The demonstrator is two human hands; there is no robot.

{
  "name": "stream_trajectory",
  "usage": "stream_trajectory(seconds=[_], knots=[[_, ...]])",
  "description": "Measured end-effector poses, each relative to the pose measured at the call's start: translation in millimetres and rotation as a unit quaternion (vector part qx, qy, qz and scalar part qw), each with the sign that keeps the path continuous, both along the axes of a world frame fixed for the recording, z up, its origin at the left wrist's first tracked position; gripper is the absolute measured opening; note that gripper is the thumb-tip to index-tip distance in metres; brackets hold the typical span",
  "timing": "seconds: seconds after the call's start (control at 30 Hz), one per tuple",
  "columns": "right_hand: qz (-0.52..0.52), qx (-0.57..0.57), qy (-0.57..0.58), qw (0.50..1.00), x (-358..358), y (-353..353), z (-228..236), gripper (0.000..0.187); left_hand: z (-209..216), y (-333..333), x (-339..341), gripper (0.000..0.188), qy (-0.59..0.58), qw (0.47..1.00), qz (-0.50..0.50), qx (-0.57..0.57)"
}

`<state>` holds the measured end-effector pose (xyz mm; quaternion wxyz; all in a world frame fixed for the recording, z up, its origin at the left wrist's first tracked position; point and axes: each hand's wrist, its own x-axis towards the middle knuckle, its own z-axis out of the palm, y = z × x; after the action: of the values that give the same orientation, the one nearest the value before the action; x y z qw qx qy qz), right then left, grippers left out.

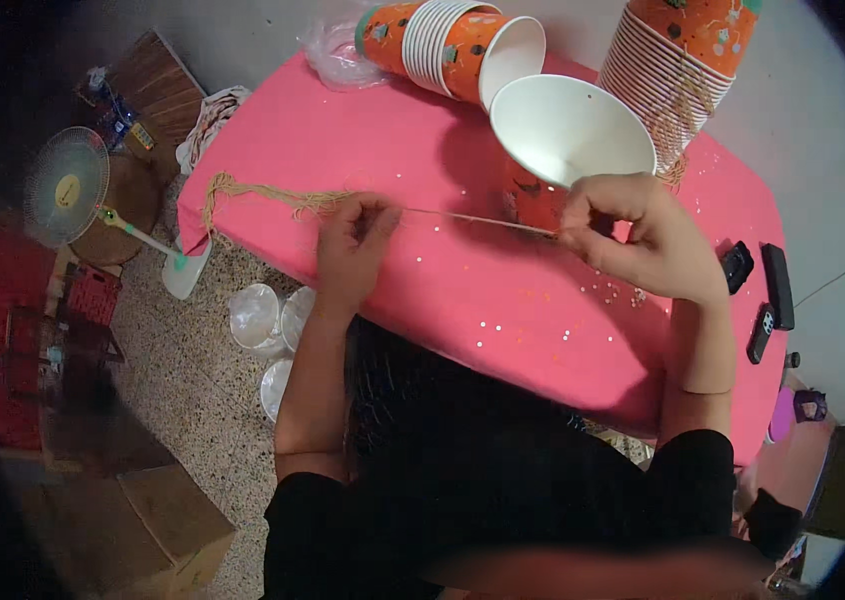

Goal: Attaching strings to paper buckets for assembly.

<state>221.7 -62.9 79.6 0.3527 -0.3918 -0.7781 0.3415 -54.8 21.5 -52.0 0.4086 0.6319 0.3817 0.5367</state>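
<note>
At right of centre, our view of the thin string (pixel 483 219) stops at the pinching right hand (pixel 633 235), which also covers part of the large white-lined cup (pixel 571 130). At upper right, the frame's edge cuts off the tall cup stack (pixel 678 80). We cannot identify the blurred reddish shape (pixel 603 573) at the bottom, or the tiny white specks (pixel 484 324) on the surface (pixel 343 140).

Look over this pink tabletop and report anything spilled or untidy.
Small white bits lie scattered across the pink tabletop, some clustered near the right hand; they look like stray litter. Tan strings toward the left end look loose and straggly, unlike the strand stretched between the hands.
</note>
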Motion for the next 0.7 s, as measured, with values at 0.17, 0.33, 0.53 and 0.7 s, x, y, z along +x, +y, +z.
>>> stream_trajectory(seconds=[0.17,0.33,0.53,0.7], knots=[[-0.033,0.082,-0.185,0.979,19,-6,14,0.006,4,-3,6,0.009,0.086,0.994,0.035,0.052],[-0.038,0.068,-0.171,0.982,33,-10,26,0.007,4,-2,6,0.011,0.035,0.999,0.005,0.021],[-0.08,0.192,-0.22,0.953,24,-2,9,0.014,15,-13,21,0.011,0.231,0.956,0.04,0.178],[-0.034,0.19,-0.303,0.933,-6,-5,-7,0.015,35,-54,74,0.02,0.007,0.983,-0.159,0.086]])
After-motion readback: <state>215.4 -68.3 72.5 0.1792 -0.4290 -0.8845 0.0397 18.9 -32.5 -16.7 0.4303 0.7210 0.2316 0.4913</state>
